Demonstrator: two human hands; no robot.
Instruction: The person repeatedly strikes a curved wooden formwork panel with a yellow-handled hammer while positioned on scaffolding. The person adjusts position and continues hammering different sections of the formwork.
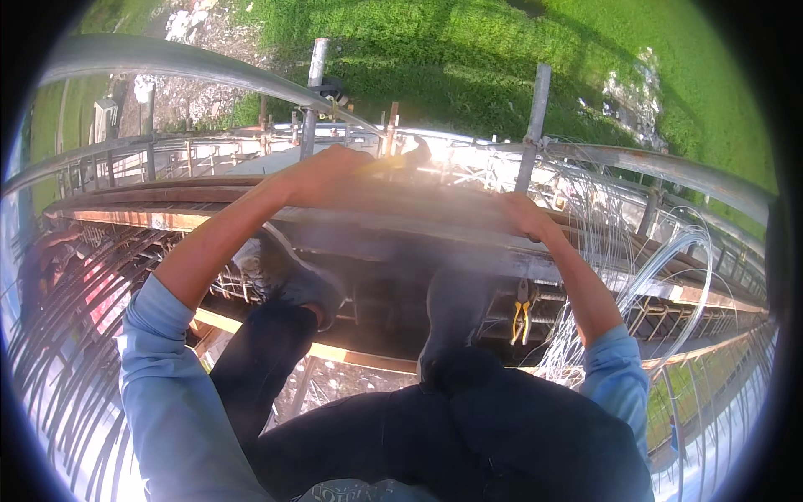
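My left hand is closed around a yellow-handled hammer, whose dark curved head points to the right; motion blurs it. Below it runs the long board, the top edge of a narrow form. My right hand grips this board farther right, with its fingertips partly hidden. Yellow-handled pliers hang jaws up on the near side of the board, below my right hand.
Loops of thin wire spread at the right. Steel bars stick out at the left. Scaffold pipes cross ahead, with grass far below. My boots stand inside the form.
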